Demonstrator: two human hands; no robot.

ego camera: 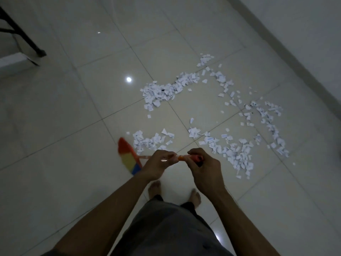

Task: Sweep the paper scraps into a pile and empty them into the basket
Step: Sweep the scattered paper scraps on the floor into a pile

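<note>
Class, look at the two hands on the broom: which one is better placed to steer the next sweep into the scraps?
Left. The left hand grips the handle nearer the broom head, beside the closest paper scraps. The right hand holds the handle's far end.

Paper scraps (212,115) spread in a loose ring, broom (129,157) held low beside them.

The small white torn scraps are scattered over the pale floor tiles in several clumps: a dense one at the far left, thinner trails toward the right, and two patches nearest the feet. The broom's head, banded orange, yellow and blue, is seen blurred just left of the nearest patch, its orange handle gripped at the near end.
</note>
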